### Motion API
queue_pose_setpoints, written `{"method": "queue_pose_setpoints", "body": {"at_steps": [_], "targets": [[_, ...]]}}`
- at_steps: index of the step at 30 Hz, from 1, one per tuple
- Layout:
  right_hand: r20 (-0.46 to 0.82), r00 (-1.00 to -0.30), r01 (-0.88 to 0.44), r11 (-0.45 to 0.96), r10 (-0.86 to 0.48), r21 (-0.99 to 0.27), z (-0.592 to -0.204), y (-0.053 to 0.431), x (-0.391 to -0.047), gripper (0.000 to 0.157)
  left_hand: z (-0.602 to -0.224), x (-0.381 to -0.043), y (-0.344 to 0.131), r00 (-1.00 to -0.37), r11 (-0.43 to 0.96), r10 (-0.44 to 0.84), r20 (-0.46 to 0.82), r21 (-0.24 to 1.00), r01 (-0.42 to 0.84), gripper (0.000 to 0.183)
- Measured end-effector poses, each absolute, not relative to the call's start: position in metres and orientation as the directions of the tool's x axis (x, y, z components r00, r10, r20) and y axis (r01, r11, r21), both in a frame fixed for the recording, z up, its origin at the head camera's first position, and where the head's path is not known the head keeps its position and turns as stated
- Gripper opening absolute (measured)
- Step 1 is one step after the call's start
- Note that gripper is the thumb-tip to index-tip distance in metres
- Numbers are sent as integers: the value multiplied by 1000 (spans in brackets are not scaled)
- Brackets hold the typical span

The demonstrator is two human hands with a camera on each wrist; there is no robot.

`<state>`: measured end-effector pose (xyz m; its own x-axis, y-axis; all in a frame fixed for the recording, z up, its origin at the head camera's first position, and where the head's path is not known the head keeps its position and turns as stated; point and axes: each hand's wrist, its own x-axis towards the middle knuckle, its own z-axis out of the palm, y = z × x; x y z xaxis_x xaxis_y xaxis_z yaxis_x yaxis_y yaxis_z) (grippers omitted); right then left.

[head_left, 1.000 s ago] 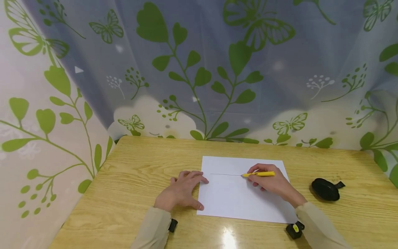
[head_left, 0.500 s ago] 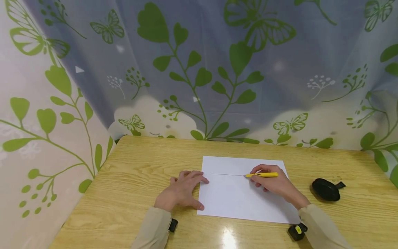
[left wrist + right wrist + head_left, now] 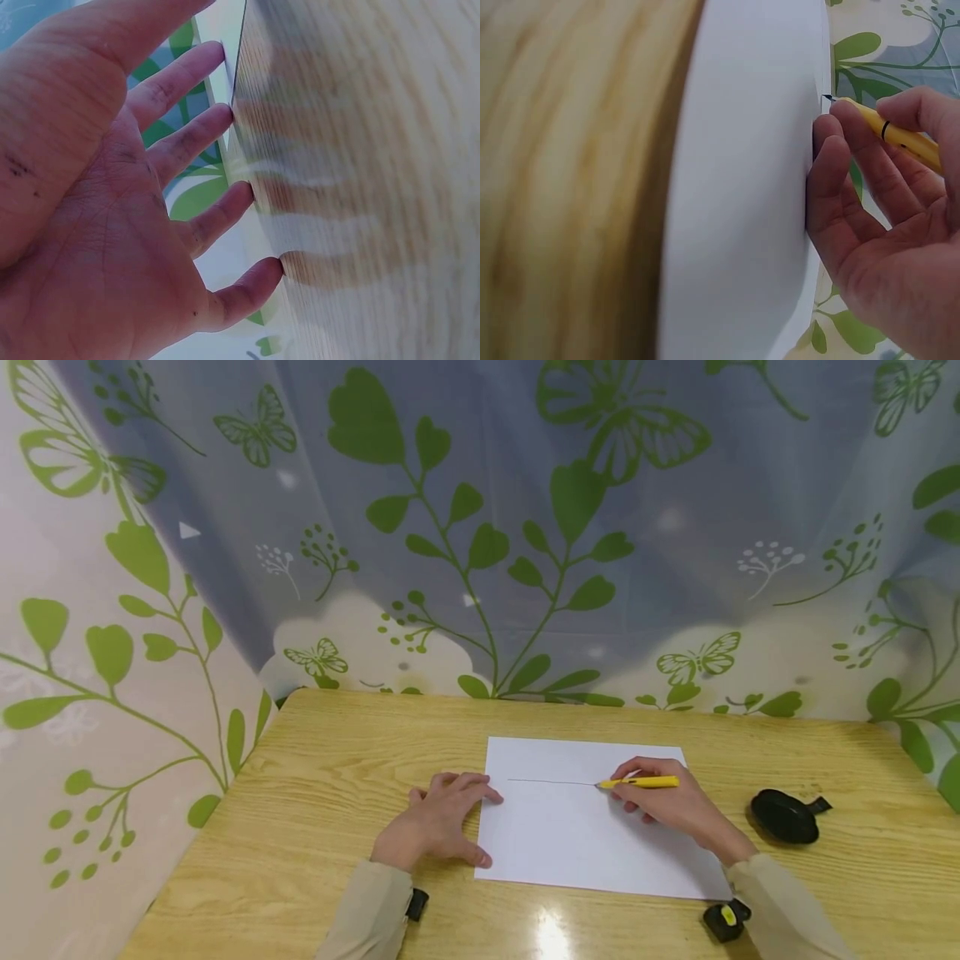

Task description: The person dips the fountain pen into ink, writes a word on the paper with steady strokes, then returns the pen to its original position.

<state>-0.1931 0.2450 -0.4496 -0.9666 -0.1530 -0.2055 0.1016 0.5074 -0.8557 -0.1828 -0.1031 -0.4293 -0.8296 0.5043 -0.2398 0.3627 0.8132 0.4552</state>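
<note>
A white sheet of paper [image 3: 555, 835] lies on the wooden table, with a thin dark line [image 3: 551, 781] running across its upper part. My right hand [image 3: 671, 802] pinches a yellow pen [image 3: 645, 782] between thumb and fingers, its dark tip at the right end of the line. In the right wrist view the pen [image 3: 911, 142] shows a black ring, and the lower fingers [image 3: 829, 172] rest on the paper. My left hand [image 3: 438, 822] is spread at the sheet's left edge, some fingertips on the paper and others on the wood. In the left wrist view its fingers [image 3: 202, 142] are extended.
A small black pan-shaped dish [image 3: 785, 817] with a short handle stands on the table [image 3: 360, 735] to the right of the paper. A patterned curtain [image 3: 480, 527] hangs behind the table and along its left side. Black wrist devices [image 3: 723, 921] are strapped at both sleeves.
My right hand has moved slightly to the right with the pen, and the line on the paper has grown longer behind the tip. The left hand has stayed in place.
</note>
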Motion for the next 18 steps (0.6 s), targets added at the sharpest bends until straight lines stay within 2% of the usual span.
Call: {"method": "queue_pose_setpoints", "body": {"at_steps": [18], "targets": [[-228,-967,133,536,-114,-833,-448,255,-189,33,-430,-183,-103,-832,813,502,-237,458,360,74]]}}
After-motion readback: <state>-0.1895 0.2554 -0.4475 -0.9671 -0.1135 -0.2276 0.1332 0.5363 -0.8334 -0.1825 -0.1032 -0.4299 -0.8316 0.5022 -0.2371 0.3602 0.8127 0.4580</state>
